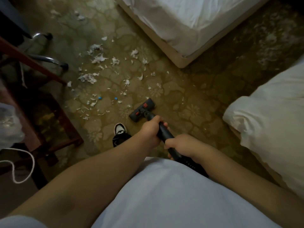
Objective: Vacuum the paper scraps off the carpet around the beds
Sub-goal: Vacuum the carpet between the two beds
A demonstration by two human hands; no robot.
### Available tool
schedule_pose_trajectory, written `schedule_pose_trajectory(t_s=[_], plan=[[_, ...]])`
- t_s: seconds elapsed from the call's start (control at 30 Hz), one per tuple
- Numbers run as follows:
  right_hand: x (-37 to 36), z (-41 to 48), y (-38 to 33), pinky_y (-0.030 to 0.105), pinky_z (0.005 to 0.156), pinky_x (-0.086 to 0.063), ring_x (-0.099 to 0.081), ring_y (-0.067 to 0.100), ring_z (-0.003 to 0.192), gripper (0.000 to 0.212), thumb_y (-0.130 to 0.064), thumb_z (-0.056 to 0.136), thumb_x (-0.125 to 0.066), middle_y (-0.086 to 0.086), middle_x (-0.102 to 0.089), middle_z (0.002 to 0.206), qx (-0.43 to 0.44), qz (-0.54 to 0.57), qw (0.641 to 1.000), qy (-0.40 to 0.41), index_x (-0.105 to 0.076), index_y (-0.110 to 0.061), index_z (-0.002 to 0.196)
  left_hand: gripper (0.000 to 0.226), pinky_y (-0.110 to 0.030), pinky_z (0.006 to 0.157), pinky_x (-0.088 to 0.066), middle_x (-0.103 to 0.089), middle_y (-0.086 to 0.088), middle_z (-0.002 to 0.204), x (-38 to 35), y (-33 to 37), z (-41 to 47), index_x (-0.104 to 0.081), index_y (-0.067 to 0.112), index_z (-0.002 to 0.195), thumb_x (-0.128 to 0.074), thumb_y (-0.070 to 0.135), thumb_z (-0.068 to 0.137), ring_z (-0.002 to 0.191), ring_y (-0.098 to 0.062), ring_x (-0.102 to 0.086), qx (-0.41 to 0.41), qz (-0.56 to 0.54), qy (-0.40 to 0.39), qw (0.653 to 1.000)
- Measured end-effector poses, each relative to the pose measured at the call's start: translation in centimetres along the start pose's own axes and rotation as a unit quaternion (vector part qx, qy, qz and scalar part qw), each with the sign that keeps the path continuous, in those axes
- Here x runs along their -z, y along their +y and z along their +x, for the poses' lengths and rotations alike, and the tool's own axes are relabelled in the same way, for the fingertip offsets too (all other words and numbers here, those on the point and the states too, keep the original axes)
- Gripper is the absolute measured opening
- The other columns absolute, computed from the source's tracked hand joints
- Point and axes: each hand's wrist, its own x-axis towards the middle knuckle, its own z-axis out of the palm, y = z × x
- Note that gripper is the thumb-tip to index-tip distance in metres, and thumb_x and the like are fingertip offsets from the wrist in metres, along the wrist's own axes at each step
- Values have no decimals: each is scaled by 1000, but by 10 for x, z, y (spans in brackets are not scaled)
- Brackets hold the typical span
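Observation:
I hold a black vacuum wand (165,131) with both hands. My left hand (150,130) grips it higher up toward the floor head, and my right hand (180,146) grips it closer to my body. The dark floor head (142,110) with red pedals lies flat on the patterned carpet (189,102). White paper scraps (98,58) are scattered over the carpet to the upper left of the head, along with two small blue bits (99,97). More scraps lie in the dim strip (269,46) between the beds.
One bed (181,60) with white sheets stands at the top, another bed (266,119) at the right. A dark wooden table (49,112) and a chrome chair base (54,60) crowd the left. A white cord (24,163) loops at the lower left. My shoe (120,129) stands beside the floor head.

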Motion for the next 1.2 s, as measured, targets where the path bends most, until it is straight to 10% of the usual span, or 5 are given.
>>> schedule_pose_trajectory(t_s=[0.57,0.73,1.2], plan=[[-213,111,-308,34,63,-60,-76,25,68,36,-29,82,-74,12,-78,80,17,-93,987,-129,-70,-3,107,15,-31,62,-50,-53,-2,65,242,291,4,-54,12,82,-56,15,97,59,-17,-52,-50,-121,131,983],[-246,127,-335,42,76,-63,-79,36,90,36,-30,83,-75,21,-80,92,29,-133,978,-161,-69,-3,105,10,-32,66,-52,-55,-2,63,279,312,-7,-58,12,85,-59,14,95,60,-16,-53,-60,-155,167,972],[-227,112,-309,36,66,-59,-74,26,68,29,-27,85,-75,16,-78,83,31,-184,970,-159,-70,-3,101,10,-32,66,-51,-53,-3,65,268,270,5,-57,9,85,-60,11,94,64,-18,-51,-46,-191,173,965]])
